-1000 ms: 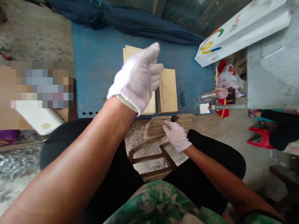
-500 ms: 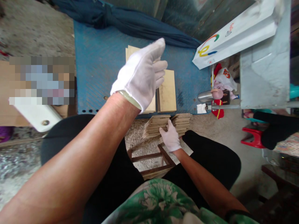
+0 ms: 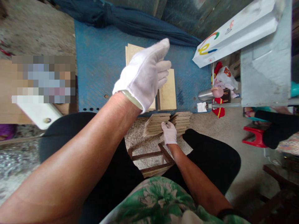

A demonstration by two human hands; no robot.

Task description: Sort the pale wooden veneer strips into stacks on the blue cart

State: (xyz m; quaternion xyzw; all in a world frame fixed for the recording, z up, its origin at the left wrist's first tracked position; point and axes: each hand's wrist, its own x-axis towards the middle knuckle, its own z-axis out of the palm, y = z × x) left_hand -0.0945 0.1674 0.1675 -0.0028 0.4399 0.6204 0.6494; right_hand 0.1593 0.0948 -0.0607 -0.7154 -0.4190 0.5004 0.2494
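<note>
My left hand [image 3: 144,76], in a white glove, is over the pale thin wooden boards [image 3: 167,90] on the blue table. Its fingers are stretched out, and nothing shows in them. It covers much of the left-hand boards [image 3: 134,49]. Lower down, my right hand [image 3: 169,132], also gloved in white, is at the near edge of two stacks of similar boards, a left stack [image 3: 154,124] and a right stack [image 3: 183,123]. Its fingers are drawn together against the stacks' edges. Whatever lies between the fingertips is hidden.
The blue table [image 3: 93,71] has a dark cloth [image 3: 140,26] along its far side. A white paper bag [image 3: 233,34] and a metal cup [image 3: 204,95] stand at right. A wooden stool frame [image 3: 149,155] is between my knees. A person sits near a red stool [image 3: 254,137].
My right hand has shifted slightly left, and its fingers have gone from spread to drawn together at the stacks. My left hand has moved slightly right over the boards.
</note>
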